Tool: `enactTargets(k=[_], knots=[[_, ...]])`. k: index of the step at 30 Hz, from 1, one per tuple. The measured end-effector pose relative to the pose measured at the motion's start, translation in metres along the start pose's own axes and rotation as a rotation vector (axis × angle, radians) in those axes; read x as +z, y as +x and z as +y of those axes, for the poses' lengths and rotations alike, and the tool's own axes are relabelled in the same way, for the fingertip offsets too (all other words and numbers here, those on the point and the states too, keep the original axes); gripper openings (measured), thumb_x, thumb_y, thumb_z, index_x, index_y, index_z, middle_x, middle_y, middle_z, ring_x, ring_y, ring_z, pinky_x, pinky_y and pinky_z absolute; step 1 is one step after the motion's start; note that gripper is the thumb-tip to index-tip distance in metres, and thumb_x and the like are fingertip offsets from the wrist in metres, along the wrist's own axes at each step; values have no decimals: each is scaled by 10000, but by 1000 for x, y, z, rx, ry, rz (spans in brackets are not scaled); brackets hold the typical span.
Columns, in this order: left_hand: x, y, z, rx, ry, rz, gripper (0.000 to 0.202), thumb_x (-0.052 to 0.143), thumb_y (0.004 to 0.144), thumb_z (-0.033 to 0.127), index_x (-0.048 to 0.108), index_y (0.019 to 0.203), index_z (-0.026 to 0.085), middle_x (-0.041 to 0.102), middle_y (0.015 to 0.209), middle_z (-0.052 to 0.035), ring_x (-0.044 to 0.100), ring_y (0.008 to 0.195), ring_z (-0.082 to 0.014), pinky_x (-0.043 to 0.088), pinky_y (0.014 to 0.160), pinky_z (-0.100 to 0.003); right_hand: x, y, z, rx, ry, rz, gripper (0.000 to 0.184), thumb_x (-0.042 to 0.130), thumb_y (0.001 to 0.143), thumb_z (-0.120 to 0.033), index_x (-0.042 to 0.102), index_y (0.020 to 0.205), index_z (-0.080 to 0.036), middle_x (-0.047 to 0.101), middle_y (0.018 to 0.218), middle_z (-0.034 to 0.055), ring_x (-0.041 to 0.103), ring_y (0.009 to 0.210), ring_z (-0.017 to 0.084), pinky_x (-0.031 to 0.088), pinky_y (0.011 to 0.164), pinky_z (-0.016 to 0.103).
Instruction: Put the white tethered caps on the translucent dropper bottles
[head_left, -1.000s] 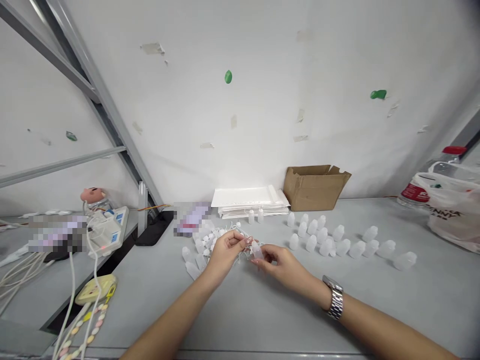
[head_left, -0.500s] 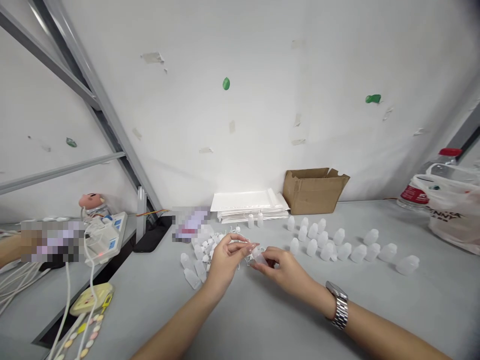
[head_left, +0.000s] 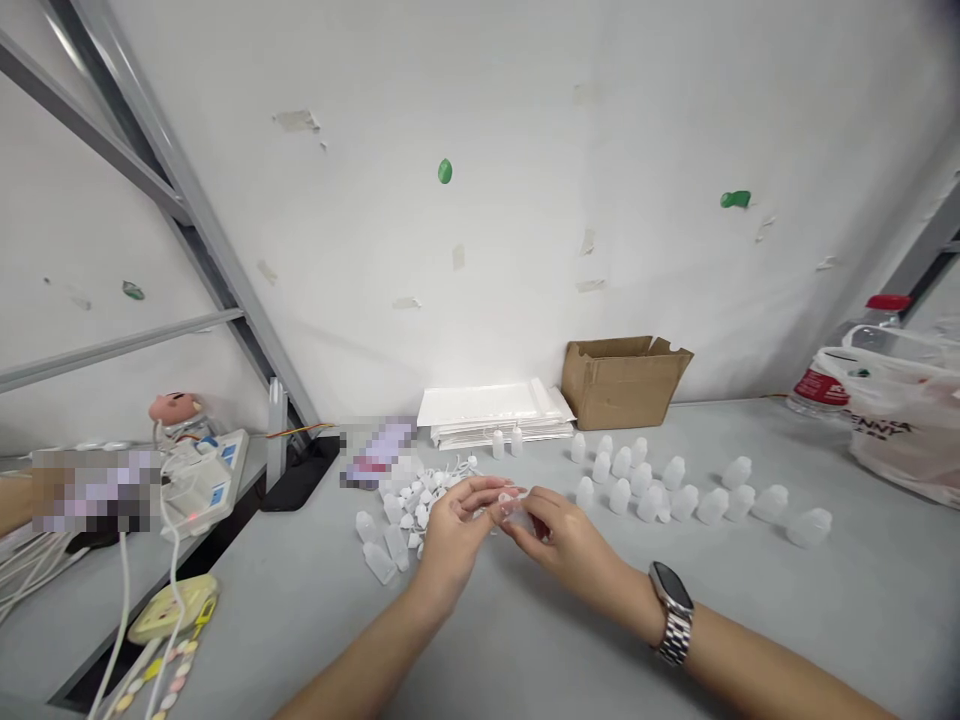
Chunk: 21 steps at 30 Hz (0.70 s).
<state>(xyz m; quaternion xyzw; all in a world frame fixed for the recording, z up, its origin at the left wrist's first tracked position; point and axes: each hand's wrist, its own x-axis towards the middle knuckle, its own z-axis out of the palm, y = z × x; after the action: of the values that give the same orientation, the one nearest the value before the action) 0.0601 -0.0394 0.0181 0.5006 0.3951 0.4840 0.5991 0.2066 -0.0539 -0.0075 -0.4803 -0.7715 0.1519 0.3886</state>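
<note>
A small translucent plastic bottle is between my hands, over the middle of the desk. My right hand grips its body from the right, wearing a metal-band watch at the wrist. At the bottle's upper end, my left hand pinches with thumb and fingertips; fingers partly cover that end. Left of my left hand lies a heap of small white caps with thin white loops. Several loose bottles lie beside the heap. Many similar bottles stand in loose rows to the right.
Behind the hands are a stack of white sheets or envelopes and an open cardboard box. A plastic bag and a red-capped bottle stand far right. To the left are a power strip, cables and another person's blurred hand.
My right fingers have shifted up toward the bottle's top, close against my left fingertips. The view has moved slightly. Bottles on the desk stay in place.
</note>
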Motion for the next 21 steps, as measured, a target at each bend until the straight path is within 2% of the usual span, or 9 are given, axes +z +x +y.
enactTargets(k=[3, 5, 9, 13, 15, 17, 19, 21], knots=[[-2, 1, 1, 37, -94, 56, 243, 707, 654, 270, 604, 854, 179, 696, 891, -55, 613, 903, -179, 450, 789, -267, -6, 3, -4, 102, 197, -4, 204, 509, 831, -357, 608, 837, -179, 573, 689, 11, 495, 610, 129, 403, 572, 237], [-3, 3, -1, 39, -141, 53, 239, 703, 662, 272, 600, 857, 182, 694, 892, -50, 608, 910, -172, 439, 797, -261, -9, 3, -8, 164, 320, -15, 225, 500, 836, -371, 613, 848, -177, 572, 652, -5, 487, 591, 120, 394, 573, 232], [-2, 3, -6, 51, -137, 3, 252, 688, 681, 289, 600, 892, 185, 680, 942, -58, 598, 922, -174, 431, 787, -257, -16, 4, -15, 259, 526, -64, 274, 533, 802, -413, 609, 723, -161, 475, 526, -43, 426, 512, 100, 346, 522, 228], [-1, 2, -7, 72, -95, -24, 234, 674, 694, 293, 603, 891, 188, 681, 939, -58, 605, 880, -174, 437, 747, -253, -21, 10, -11, 375, 877, -263, 327, 583, 751, -441, 562, 593, -156, 407, 468, -64, 327, 433, 67, 272, 457, 224], [-1, 1, -7, 71, -83, -35, 229, 675, 691, 290, 608, 882, 183, 687, 919, -62, 608, 875, -182, 438, 750, -262, -22, 12, -6, 453, 1074, -398, 323, 595, 743, -438, 569, 603, -149, 377, 459, -76, 272, 413, 52, 239, 440, 219], [-1, 1, -6, 60, -90, -20, 231, 685, 678, 284, 610, 870, 178, 695, 898, -65, 612, 878, -190, 437, 766, -275, -22, 14, -2, 510, 1169, -455, 326, 602, 736, -447, 585, 636, -137, 414, 487, -67, 289, 417, 44, 253, 447, 215], [-2, 3, -6, 49, -109, 20, 237, 698, 663, 274, 608, 859, 175, 701, 885, -65, 617, 880, -194, 434, 786, -287, -21, 15, -2, 502, 1110, -390, 330, 622, 714, -460, 603, 706, -131, 508, 567, -31, 390, 464, 56, 317, 492, 221], [-3, 4, -6, 39, -137, 49, 244, 706, 653, 268, 603, 852, 171, 703, 890, -70, 616, 903, -198, 425, 812, -299, -20, 16, -5, 442, 957, -259, 337, 643, 690, -465, 604, 772, -140, 562, 641, -8, 474, 541, 83, 375, 562, 244]])
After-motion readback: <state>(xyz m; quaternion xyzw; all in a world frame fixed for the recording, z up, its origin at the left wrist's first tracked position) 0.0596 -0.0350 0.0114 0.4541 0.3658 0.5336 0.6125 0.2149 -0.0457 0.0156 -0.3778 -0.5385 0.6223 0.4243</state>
